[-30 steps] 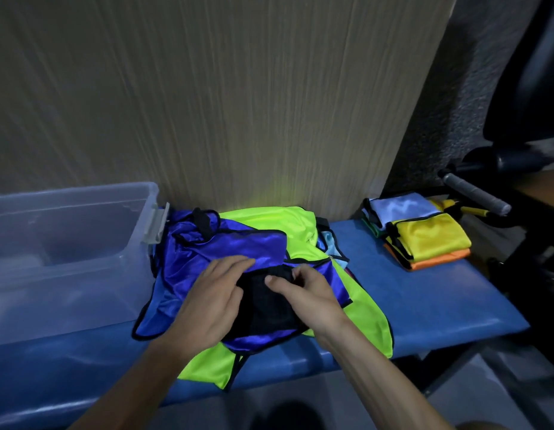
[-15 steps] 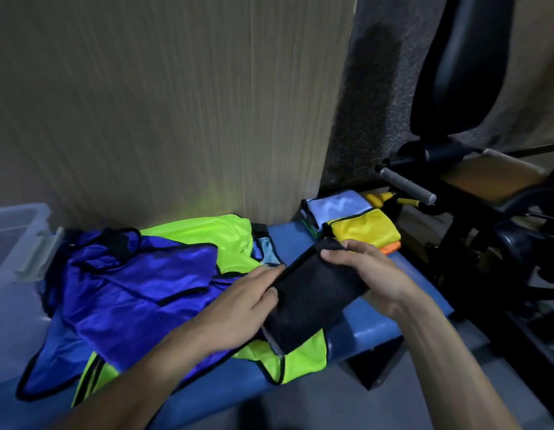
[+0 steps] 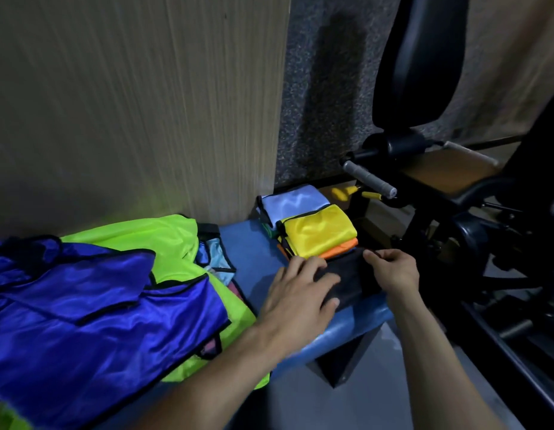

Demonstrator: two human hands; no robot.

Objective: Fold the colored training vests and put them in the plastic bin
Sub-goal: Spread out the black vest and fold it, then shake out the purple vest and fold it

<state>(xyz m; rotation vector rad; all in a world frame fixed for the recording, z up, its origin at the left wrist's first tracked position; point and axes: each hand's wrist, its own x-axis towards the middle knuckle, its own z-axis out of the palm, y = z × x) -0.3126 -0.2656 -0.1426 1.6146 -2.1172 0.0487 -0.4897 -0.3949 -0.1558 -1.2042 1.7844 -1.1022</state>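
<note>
1. Since the earlier frames, the folded black mesh training vest has travelled from the loose heap at left of frame to the right end of the blue padded bench. It now lies flat near the bench's front edge, at right of centre.
2. Left hand: fingers extended and spread, pressing down on the left part of the black vest. Nothing is gripped.
3. Right hand: fingers bent over the vest's right edge, thumb and forefinger pinching the upper right corner.
4. Judgement: the fold of this vest is complete and the item is being set down and squared, not yet binned.
5. Lower left of frame: an unfolded glossy blue vest with black trim lies on top of a neon yellow-green vest. A pale blue vest and a scrap of pink fabric show beneath their right edge.
6. Just behind the black vest, touching or nearly touching it: a stack of folded vests, with a yellow one over an orange one and a light blue-white one further back.
7. The plastic bin is not in view at this moment. Judgement: folded vests are being staged on the bench, so the transfer to the bin and several folds remain.
8. Far right of frame: black exercise equipment with a grey foam handle. Behind the bench stands a wood-grain panel.
</note>
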